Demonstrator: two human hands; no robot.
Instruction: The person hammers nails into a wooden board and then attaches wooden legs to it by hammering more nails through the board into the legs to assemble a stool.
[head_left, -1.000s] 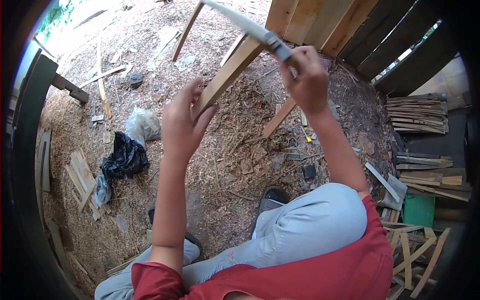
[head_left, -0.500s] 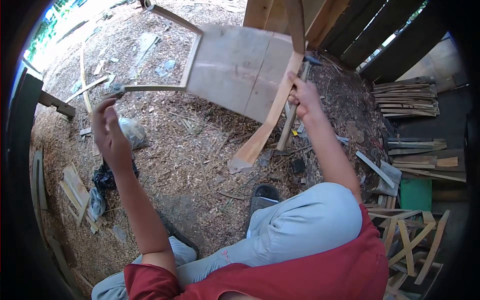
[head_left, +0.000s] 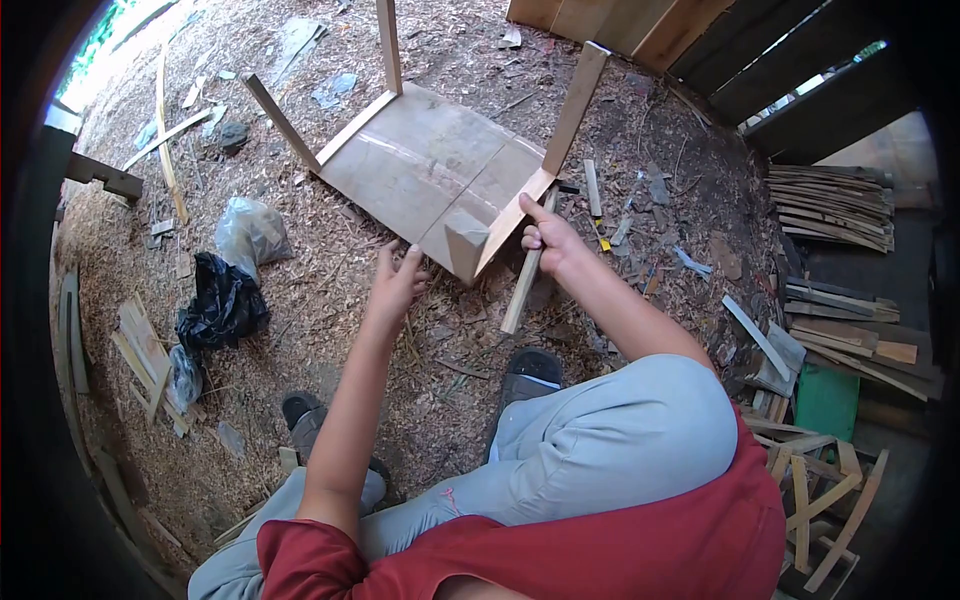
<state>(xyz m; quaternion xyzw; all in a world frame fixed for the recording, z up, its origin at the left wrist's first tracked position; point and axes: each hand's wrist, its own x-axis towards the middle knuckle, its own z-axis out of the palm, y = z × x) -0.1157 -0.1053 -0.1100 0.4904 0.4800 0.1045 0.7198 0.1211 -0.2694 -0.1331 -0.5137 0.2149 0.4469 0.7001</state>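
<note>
A wooden piece like a small upturned table has a grey-brown plywood panel [head_left: 410,160] facing up and legs at its corners. One leg [head_left: 578,100] rises at the right, and the nearest leg [head_left: 466,236] points at me, end on. My right hand [head_left: 552,238] is closed round the hammer [head_left: 524,292], its thumb against the piece's pale side rail [head_left: 520,205]. The dark hammer head [head_left: 568,187] shows just beyond that rail. My left hand [head_left: 396,285] has its fingers apart, the tips right at the panel's near edge.
Wood shavings and scraps cover the ground. A clear plastic bag [head_left: 250,232] and a black bag [head_left: 222,302] lie left. Stacked wood strips [head_left: 832,205] stand at right, above a green object [head_left: 828,400] and crossed wooden frames [head_left: 815,490]. A plank fence [head_left: 790,75] runs behind.
The wooden piece has come down and turned, its legs now pointing up. My left hand has moved right to its near edge. My right hand has shifted slightly left and down with the hammer.
</note>
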